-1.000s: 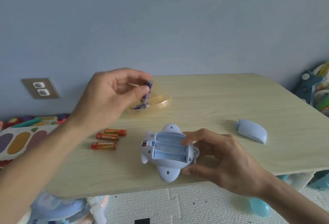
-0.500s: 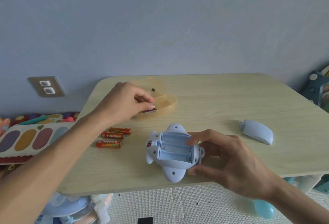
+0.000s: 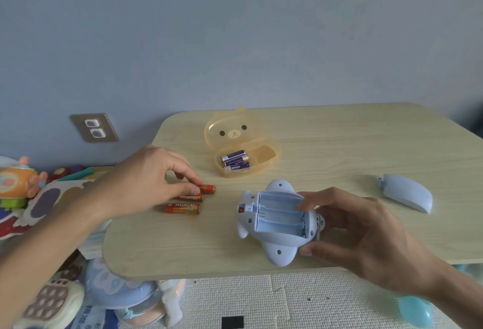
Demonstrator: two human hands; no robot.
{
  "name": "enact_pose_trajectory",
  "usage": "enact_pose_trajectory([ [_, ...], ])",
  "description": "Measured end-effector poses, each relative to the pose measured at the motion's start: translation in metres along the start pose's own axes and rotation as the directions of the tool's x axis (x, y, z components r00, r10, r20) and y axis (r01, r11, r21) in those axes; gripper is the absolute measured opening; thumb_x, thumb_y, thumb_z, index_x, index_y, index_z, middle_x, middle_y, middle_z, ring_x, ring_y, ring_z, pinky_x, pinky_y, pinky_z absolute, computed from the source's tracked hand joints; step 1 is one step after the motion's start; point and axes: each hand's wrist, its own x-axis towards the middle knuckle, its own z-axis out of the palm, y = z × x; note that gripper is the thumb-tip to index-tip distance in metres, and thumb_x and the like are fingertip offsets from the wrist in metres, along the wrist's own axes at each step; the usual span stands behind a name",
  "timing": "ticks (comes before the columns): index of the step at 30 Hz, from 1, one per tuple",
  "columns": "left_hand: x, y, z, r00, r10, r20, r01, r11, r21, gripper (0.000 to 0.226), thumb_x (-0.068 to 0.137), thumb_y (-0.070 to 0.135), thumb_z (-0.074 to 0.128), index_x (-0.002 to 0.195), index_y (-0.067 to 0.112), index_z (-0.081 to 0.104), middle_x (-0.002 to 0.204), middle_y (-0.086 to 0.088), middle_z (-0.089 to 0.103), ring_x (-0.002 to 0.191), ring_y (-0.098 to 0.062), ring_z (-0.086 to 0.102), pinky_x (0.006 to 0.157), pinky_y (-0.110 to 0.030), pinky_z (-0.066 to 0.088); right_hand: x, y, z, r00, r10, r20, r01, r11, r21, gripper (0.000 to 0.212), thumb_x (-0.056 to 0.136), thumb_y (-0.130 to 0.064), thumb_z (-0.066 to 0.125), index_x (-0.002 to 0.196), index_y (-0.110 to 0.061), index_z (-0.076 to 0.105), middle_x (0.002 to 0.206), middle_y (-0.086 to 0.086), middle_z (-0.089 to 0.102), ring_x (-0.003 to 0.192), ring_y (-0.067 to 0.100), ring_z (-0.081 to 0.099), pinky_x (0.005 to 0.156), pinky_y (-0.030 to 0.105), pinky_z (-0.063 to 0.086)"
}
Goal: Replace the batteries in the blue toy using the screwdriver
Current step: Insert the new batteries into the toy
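Observation:
The blue toy (image 3: 274,224) lies belly up near the table's front edge, its battery bay open and empty. My right hand (image 3: 360,234) grips it from the right side. Three orange batteries (image 3: 184,208) lie in a row to the left of the toy. My left hand (image 3: 149,185) pinches the farthest one (image 3: 209,188) between thumb and fingers. Behind them an open orange bear-faced case (image 3: 235,132) holds three purple batteries (image 3: 235,160). The toy's blue battery cover (image 3: 407,193) lies apart at the right. No screwdriver is in view.
The light wooden table (image 3: 339,146) has a rounded left corner. Colourful toys (image 3: 39,198) crowd the floor at the left and under the table. A wall socket (image 3: 94,128) sits on the blue wall. A white foam mat (image 3: 261,302) covers the floor.
My left hand put a purple battery into the orange case, then moved down and left to the orange batteries and pinched the farthest one. My right hand kept holding the toy.

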Motion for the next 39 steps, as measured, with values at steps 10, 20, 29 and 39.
enact_pose_trajectory([
  [10, 0.023, 0.023, 0.02, 0.996, 0.09, -0.005, -0.088, 0.984, 0.157, 0.008, 0.082, 0.041, 0.084, 0.09, 0.039, 0.084, 0.085, 0.025, 0.079, 0.087, 0.01, 0.067, 0.069, -0.007, 0.043, -0.002, -0.003, 0.0, 1.0, -0.013, 0.005, 0.013, 1.0, -0.006, 0.043, 0.08, -0.052, 0.086, 0.114, -0.035, 0.064, 0.093, 0.006, 0.081, 0.079, 0.032, 0.075, 0.075, 0.051, 0.062],
  [20, 0.027, 0.033, 0.017, 0.984, 0.104, 0.144, -0.12, 0.987, 0.106, 0.022, 0.086, 0.024, 0.085, 0.098, 0.043, 0.083, 0.089, 0.029, 0.078, 0.088, 0.011, 0.07, 0.085, -0.022, 0.056, -0.001, -0.004, -0.002, 1.0, -0.019, -0.001, 0.019, 0.997, -0.068, 0.043, 0.082, -0.028, 0.092, 0.115, -0.031, 0.064, 0.076, -0.009, 0.072, 0.065, 0.013, 0.064, 0.068, 0.022, 0.053],
  [29, 0.001, 0.076, -0.001, 0.968, 0.109, -0.227, -0.239, 0.678, -0.695, 0.025, 0.071, 0.021, 0.088, 0.096, 0.022, 0.086, 0.091, -0.002, 0.086, 0.077, -0.009, 0.08, 0.079, -0.019, 0.063, 0.0, -0.003, 0.0, 0.999, -0.018, -0.039, 0.018, 1.0, -0.012, 0.053, 0.077, -0.031, 0.093, 0.12, -0.032, 0.061, 0.105, -0.002, 0.077, 0.084, 0.022, 0.078, 0.081, 0.041, 0.064],
  [39, -0.013, 0.087, 0.046, 0.966, 0.115, -0.233, -0.213, 0.863, -0.459, 0.018, 0.076, 0.046, 0.091, 0.092, 0.037, 0.086, 0.09, 0.013, 0.082, 0.084, -0.017, 0.068, 0.075, -0.035, 0.052, -0.001, -0.001, 0.0, 0.999, -0.003, -0.045, 0.003, 1.0, 0.013, 0.054, 0.075, -0.032, 0.092, 0.118, -0.033, 0.06, 0.099, 0.014, 0.078, 0.085, 0.034, 0.078, 0.079, 0.053, 0.063],
])
